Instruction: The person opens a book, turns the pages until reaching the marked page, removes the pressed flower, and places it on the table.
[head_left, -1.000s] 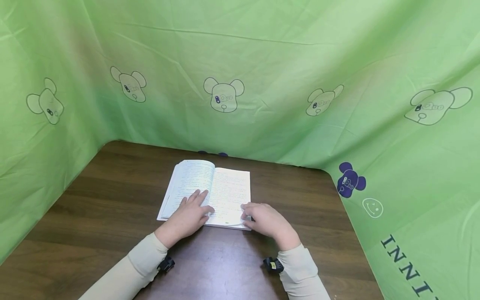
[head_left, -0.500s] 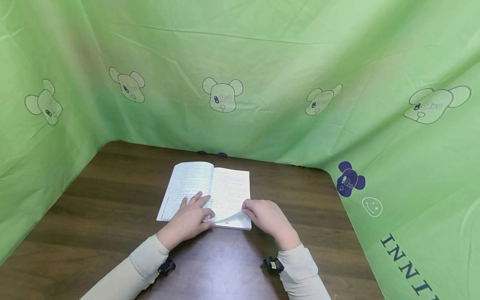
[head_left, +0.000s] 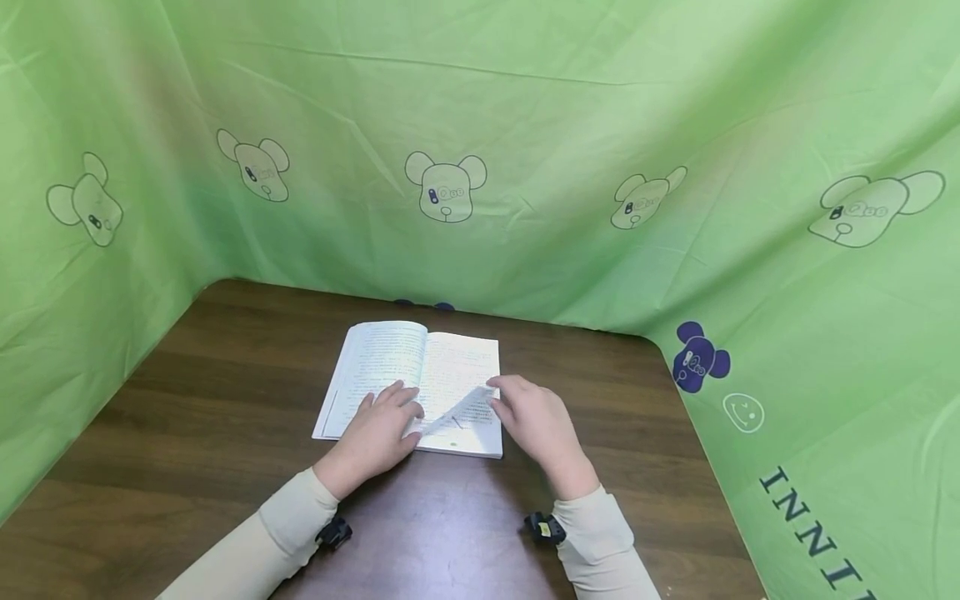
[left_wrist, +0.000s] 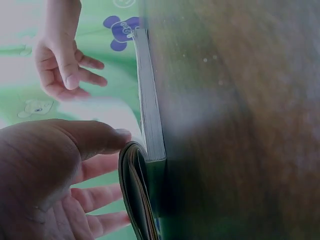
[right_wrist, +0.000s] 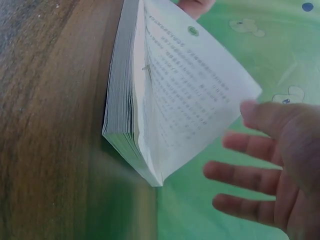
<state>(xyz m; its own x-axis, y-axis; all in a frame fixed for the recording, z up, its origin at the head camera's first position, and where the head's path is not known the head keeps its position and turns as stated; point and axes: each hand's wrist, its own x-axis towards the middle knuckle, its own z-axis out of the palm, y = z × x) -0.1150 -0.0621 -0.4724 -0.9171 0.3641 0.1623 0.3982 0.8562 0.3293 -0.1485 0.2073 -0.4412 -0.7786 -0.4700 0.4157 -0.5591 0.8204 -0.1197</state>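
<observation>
An open book (head_left: 386, 354) with printed white pages lies on the table. My left hand (head_left: 375, 435) rests on its left page with the fingers spread, and the thumb lies near the lower edge by the spine, as the left wrist view of that left hand (left_wrist: 45, 170) also shows. On the right side, a page (head_left: 474, 406) is raised at its lower right corner, showing print on its underside. Beside that corner is my right hand (head_left: 542, 419). In the right wrist view its thumb touches the tip of the raised page (right_wrist: 195, 85), while the other fingers extend apart from the paper.
The dark wooden table (head_left: 225, 417) extends around the book. A green curtain (head_left: 525, 267) with bear-face prints encloses the back and sides. Black wrist devices sit at the left cuff (head_left: 333, 532) and the right cuff (head_left: 544, 528).
My right hand has lifted the page's lower right corner and moved it upward, away from the near edge. The underside now shows. My left hand stays almost in place.
</observation>
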